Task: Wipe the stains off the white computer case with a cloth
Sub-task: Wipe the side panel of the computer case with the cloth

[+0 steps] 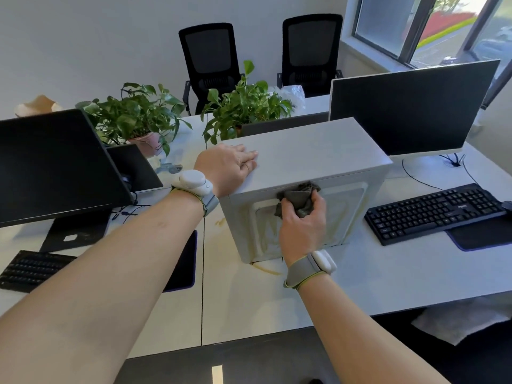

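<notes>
Both forearms reach out over the white tabletop [360,273] toward a white computer case [318,151].

Right hand [303,220] grips a crumpled grey cloth [300,196], pressing it against the upper part of the case's stained near face. Left hand [230,167] lies flat, fingers straight, on the case's top near its left corner. Yellowish smears mark the tabletop at the case's base. A black keyboard [435,212] sits to the right, near a dark monitor [410,109].

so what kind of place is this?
Most likely an office: white desks carrying monitors and keyboards, two black mesh chairs along the wall, and potted plants between workstations.
</notes>
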Motion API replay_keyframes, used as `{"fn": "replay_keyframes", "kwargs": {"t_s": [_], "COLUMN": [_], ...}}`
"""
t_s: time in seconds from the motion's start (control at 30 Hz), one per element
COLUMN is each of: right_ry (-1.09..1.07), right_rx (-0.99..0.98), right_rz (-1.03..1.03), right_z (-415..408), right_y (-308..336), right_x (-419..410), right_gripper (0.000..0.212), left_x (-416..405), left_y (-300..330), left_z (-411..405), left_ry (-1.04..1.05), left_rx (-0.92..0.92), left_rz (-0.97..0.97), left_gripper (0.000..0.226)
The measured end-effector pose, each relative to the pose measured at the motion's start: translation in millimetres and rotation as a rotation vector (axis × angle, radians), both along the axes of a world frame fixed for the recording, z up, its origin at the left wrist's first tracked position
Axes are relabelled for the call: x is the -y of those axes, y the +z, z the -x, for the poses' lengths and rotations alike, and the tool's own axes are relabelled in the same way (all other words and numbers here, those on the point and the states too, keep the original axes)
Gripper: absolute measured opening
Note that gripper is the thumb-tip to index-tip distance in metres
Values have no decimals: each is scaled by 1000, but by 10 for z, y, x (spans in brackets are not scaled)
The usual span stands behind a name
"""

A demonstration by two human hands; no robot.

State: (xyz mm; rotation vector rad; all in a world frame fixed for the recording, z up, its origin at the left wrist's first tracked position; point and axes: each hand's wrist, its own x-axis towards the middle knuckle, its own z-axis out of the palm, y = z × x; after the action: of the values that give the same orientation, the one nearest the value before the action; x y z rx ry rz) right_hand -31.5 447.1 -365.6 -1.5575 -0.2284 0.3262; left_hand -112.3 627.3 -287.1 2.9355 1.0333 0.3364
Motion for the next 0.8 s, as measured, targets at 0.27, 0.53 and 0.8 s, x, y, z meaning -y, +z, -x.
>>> {"fn": "replay_keyframes", "kwargs": {"t_s": [0.27, 0.53, 0.8], "right_ry": [22, 274, 197], "right_rx": [154, 189, 340], "right_rz": [59, 238, 141], "right_z": [724, 1144, 1045], "right_y": [-26, -224, -107], "right_x": [-229, -253, -305], "right_gripper": [59, 66, 57], "left_x": [-137, -178, -194], "left_y": [-135, -221, -256], "left_z": [0, 0, 6], "left_ry": [-50, -78, -63], "left_rx": [52, 138, 163], "left_rz": [-78, -116, -76], "left_gripper": [52, 44, 47]}}
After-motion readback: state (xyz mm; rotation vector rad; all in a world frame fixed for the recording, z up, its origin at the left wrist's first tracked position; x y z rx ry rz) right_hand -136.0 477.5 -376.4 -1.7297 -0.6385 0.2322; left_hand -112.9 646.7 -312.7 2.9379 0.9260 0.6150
